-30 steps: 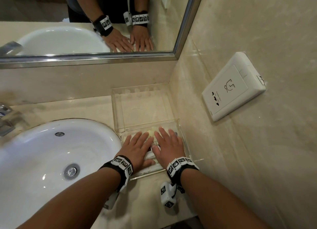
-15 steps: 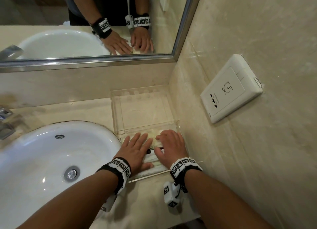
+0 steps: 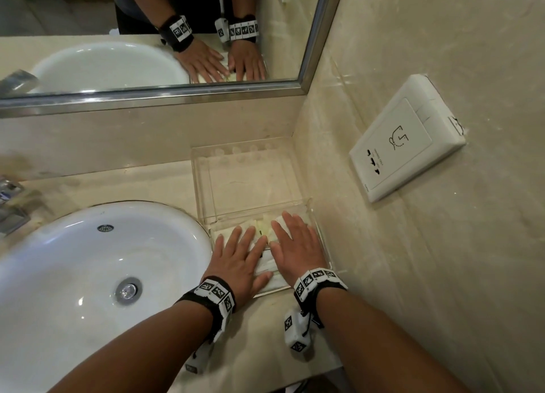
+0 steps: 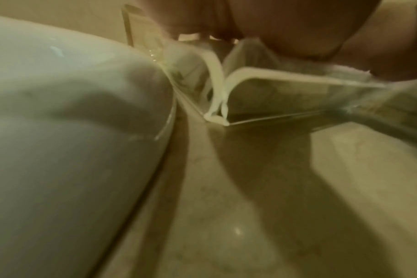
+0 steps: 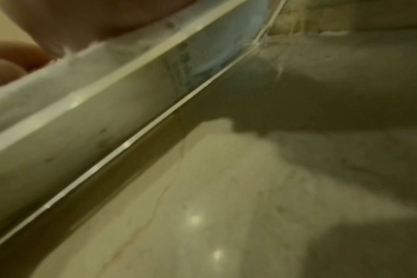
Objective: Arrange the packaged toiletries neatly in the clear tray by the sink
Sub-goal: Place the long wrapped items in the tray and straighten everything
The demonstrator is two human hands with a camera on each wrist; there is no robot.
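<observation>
Both hands (image 3: 267, 254) flat, fingers straight, hiding most packets (image 3: 267, 267) in tray (image 3: 203, 186)

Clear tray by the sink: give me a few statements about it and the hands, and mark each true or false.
1. Both hands lie flat on the white packets in the near part of the clear tray. True.
2. The far part of the tray is full of packets. False: none show there; only the countertop shows through its clear floor.
3. The left hand is in the sink basin. False: it presses on the packets, right of the basin.
4. The right hand has straight fingers. True.
5. The tray stands in the corner under the mirror. True.
</observation>
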